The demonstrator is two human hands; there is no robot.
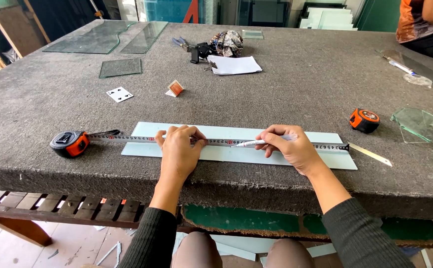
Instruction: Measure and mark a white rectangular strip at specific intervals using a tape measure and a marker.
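While the orange tape measure (pixel 69 143) anchors its blade along the pale glass strip (pixel 226 154) on the bench (pixel 286 89), the left hand (pixel 179 151) presses the blade flat, fingers spread, and the right hand (pixel 292 148) pinches a pen (pixel 251 143), apparently marking the glass.

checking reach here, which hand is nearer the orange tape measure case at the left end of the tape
Left. The left hand presses the tape blade on the glass strip, a short way right of the orange tape measure case. The right hand, holding a pen, is farther right.
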